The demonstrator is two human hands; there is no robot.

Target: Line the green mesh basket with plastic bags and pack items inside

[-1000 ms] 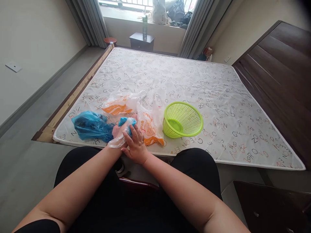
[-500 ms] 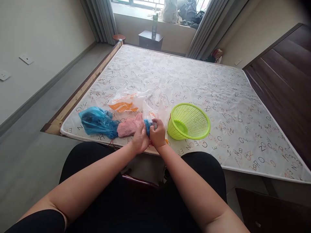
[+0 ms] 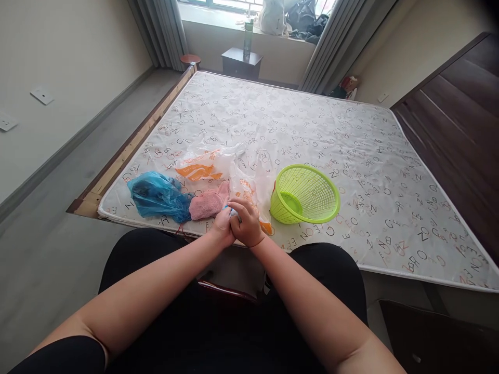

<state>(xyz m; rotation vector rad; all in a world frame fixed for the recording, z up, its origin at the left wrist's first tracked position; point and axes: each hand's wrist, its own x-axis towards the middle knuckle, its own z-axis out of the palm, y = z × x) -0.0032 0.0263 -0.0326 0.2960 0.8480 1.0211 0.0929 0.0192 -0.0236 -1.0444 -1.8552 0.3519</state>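
Observation:
My left hand (image 3: 223, 226) and my right hand (image 3: 247, 226) are together over the near edge of the mattress. Between them is a small crumpled blue plastic bag (image 3: 233, 212); only a bit of blue and white shows, and the fingers hide the rest. The fingers of my right hand curl over the top, across my left hand. Just left of the hands lies a folded pink cloth (image 3: 208, 202). Beside the cloth rests a blue plastic bag (image 3: 156, 193) with dark contents. White-and-orange plastic bags (image 3: 202, 163) lie behind the hands.
A green plastic basket (image 3: 286, 210) stands to the right, its opening tilted rightward. Everything lies on a letter-printed mattress (image 3: 312, 130) on a wooden bed frame (image 3: 128, 150). Beyond the bed are a nightstand (image 3: 241, 59) with a bottle (image 3: 248, 40) and a round stool (image 3: 190, 59).
The blue plastic in my hands shows less than before, now mostly covered. My right hand has shifted slightly left and down, its fingers now reaching over my left hand.

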